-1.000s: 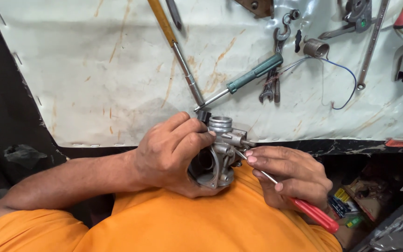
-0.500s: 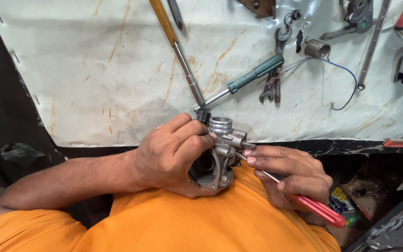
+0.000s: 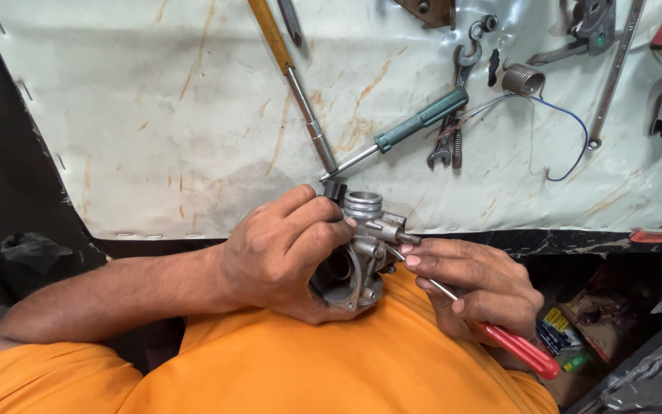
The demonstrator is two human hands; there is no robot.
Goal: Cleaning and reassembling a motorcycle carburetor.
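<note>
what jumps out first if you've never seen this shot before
At centre, the left hand grips a grey cast-metal carburettor body over an orange-clothed lap, while the right hand presses a red-handled screwdriver against its side. Behind lies a stained whitish sheet strewn with tools, notably a green-handled screwdriver and a coiled metal spring at upper right.

stained white sheet | scattered tools | dark floor
</note>
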